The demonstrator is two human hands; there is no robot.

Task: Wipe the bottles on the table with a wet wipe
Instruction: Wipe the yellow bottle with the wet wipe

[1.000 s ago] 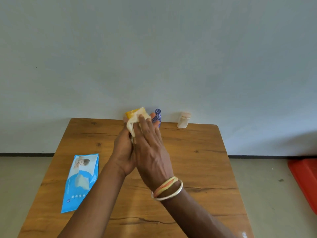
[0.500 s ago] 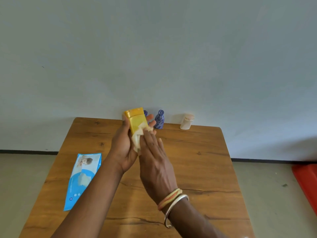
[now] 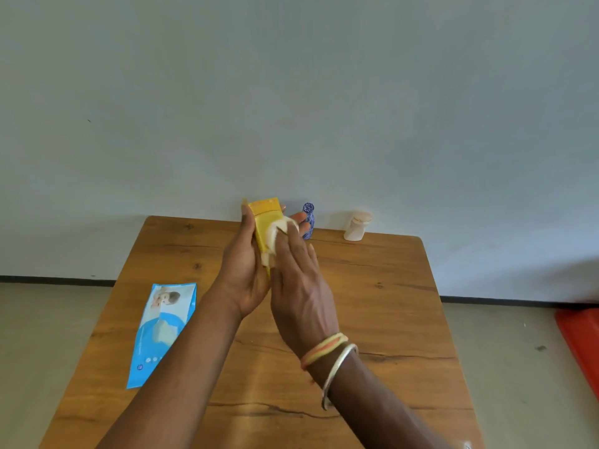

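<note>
The fingers of the right hand lie nearly straight and press a pale wet wipe flat against the front of the yellow bottle. The left hand curls its thumb and fingers round that bottle from behind and holds it upright above the far middle of the bench. Just right of the yellow bottle a small blue bottle stands on the bench, a white bottle further right, and down to the yellow bottle's left a blue pack of wipes lies flat; bangles ring the right wrist.
</note>
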